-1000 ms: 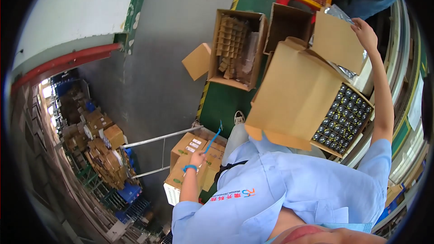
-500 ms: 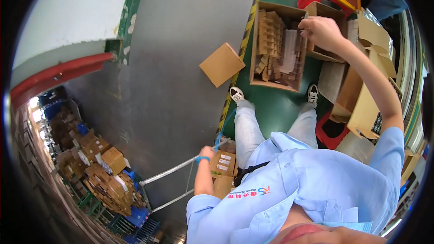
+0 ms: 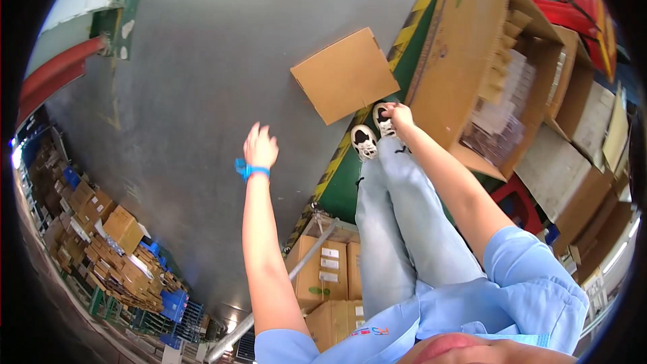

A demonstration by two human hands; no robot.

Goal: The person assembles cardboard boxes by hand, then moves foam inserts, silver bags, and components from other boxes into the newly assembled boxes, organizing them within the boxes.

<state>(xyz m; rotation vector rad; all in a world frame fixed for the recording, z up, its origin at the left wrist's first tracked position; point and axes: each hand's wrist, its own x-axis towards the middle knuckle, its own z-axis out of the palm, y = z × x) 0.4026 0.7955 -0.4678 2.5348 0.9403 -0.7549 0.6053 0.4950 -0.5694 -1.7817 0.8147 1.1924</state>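
My left hand [image 3: 260,145], a blue band at its wrist, hangs over the grey floor with its fingers apart and nothing in it. My right hand [image 3: 400,118] is closed, thumb and fingers pinched together in front of my shoes; a small dark bit shows at the fingertips, too small to name. Just beyond the hands a shallow brown cardboard box [image 3: 345,75] lies on the floor, its far right corner at the striped line. To the right of my right hand stands a large open carton [image 3: 455,54], tilted in view, with cardboard dividers [image 3: 507,54] and clear plastic pieces [image 3: 502,104] inside.
A yellow-black floor line [image 3: 411,27] runs beside my shoes [image 3: 364,141]. Stacked cartons [image 3: 319,269] and a metal cart bar [image 3: 315,248] are close by my left leg. More open cartons [image 3: 559,162] and a red stool [image 3: 517,203] crowd the right. A carton pile [image 3: 125,266] stands far left.
My right hand has come from the large carton's edge down to the left. My left hand has let go of the cart bar and reached forward. The view has turned, and my feet are together.
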